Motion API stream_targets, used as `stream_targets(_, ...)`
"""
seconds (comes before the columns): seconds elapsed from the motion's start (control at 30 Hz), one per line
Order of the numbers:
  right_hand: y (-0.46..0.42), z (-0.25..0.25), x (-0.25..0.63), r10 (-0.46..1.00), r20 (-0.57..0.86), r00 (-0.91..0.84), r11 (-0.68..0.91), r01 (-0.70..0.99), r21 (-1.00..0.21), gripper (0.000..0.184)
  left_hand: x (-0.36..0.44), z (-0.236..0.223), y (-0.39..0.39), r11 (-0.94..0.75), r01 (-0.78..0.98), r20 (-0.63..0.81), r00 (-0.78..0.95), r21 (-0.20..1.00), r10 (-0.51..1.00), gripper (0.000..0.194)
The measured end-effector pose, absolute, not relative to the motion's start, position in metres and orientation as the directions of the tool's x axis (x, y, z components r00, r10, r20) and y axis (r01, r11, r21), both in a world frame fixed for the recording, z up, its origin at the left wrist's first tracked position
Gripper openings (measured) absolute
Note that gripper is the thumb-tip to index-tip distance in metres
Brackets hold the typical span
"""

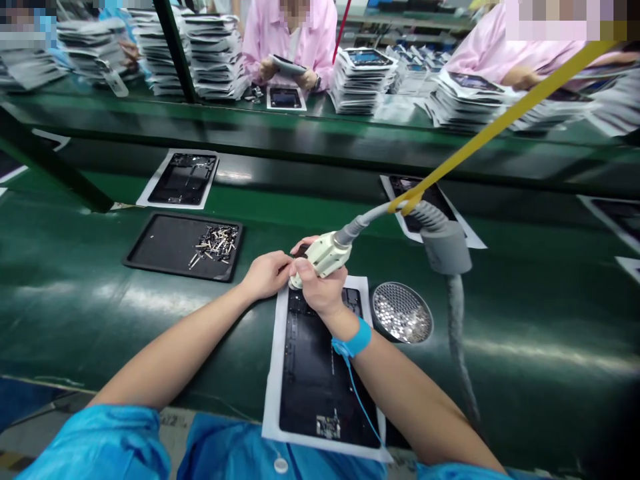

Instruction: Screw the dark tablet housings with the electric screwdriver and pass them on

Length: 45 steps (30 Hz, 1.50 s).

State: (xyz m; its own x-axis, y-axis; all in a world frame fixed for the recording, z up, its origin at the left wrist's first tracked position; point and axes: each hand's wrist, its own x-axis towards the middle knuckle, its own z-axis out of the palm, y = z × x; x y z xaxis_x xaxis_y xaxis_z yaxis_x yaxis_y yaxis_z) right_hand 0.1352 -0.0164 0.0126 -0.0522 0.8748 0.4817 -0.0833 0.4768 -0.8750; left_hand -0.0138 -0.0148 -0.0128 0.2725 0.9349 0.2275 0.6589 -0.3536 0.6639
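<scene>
My right hand is wrapped round a cream electric screwdriver, its grey cable leaving the upper end. The tool's lower end is over the top left corner of a black tablet housing, which lies on a white sheet in front of me. Beside that end, my left hand has its fingers pinched together at the housing's top edge; whatever is between them is hidden. A blue wrist strap with a thin cord circles my right wrist.
A black tray of small metal parts lies left. Right of the housing sits a round metal dish of screws. A yellow strap holds up the cable. Other housings lie beyond; people work opposite among stacks.
</scene>
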Motion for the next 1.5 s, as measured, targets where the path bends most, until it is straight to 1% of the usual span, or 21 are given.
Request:
stream_targets(0.2,-0.015,0.005,0.131,0.881,0.471,-0.033,0.465,-0.116,-0.878,0.034,-0.015,-0.013,-0.014,-0.35,0.699,0.216,0.276,0.624,0.936,0.025)
stream_targets(0.3,-0.015,0.011,0.131,0.885,0.465,-0.03,0.46,-0.106,-0.881,0.031,-0.016,-0.013,-0.013,-0.361,0.676,0.231,0.278,0.642,0.932,0.023)
stream_targets(0.37,-0.016,0.02,0.139,0.888,0.459,-0.018,0.452,-0.137,-0.881,0.031,-0.017,-0.013,-0.013,-0.366,0.663,0.239,0.278,0.653,0.93,0.021)
stream_targets(0.43,-0.017,0.031,0.157,0.883,0.468,0.039,0.467,-0.182,-0.866,0.032,-0.018,-0.013,-0.014,-0.373,0.663,0.244,0.284,0.649,0.927,0.021)
stream_targets(0.5,-0.018,0.041,0.182,0.847,0.511,0.145,0.531,-0.186,-0.827,0.035,-0.018,-0.012,-0.014,-0.384,0.666,0.247,0.295,0.64,0.923,0.022)
stream_targets(0.6,-0.018,0.049,0.227,0.785,0.564,0.256,0.598,-0.076,-0.798,0.035,-0.019,-0.011,-0.014,-0.392,0.674,0.252,0.3,0.627,0.92,0.023)
stream_targets(0.7,-0.016,0.044,0.263,0.743,0.575,0.341,0.599,0.042,-0.799,0.034,-0.018,-0.011,-0.014,-0.403,0.677,0.28,0.289,0.616,0.915,0.023)
stream_targets(0.77,-0.013,0.037,0.277,0.733,0.566,0.378,0.579,0.089,-0.81,0.033,-0.018,-0.012,-0.014,-0.413,0.685,0.3,0.285,0.601,0.91,0.023)
stream_targets(0.83,-0.011,0.03,0.283,0.741,0.549,0.387,0.555,0.107,-0.825,0.032,-0.018,-0.012,-0.015,-0.419,0.705,0.302,0.293,0.573,0.907,0.023)
stream_targets(0.93,-0.008,0.025,0.283,0.765,0.526,0.371,0.536,0.086,-0.84,0.032,-0.019,-0.011,-0.015,-0.412,0.731,0.282,0.303,0.544,0.91,0.023)
stream_targets(1.07,-0.009,0.022,0.28,0.784,0.513,0.348,0.53,0.055,-0.846,0.034,-0.019,-0.01,-0.015,-0.4,0.733,0.26,0.305,0.55,0.916,0.024)
stream_targets(1.2,-0.01,0.02,0.28,0.789,0.501,0.356,0.523,0.038,-0.851,0.033,-0.019,-0.01,-0.014,-0.401,0.724,0.267,0.3,0.561,0.916,0.025)
stream_targets(1.5,-0.008,0.02,0.279,0.791,0.501,0.353,0.519,0.049,-0.854,0.033,-0.02,-0.009,-0.013,-0.412,0.717,0.268,0.314,0.562,0.911,0.024)
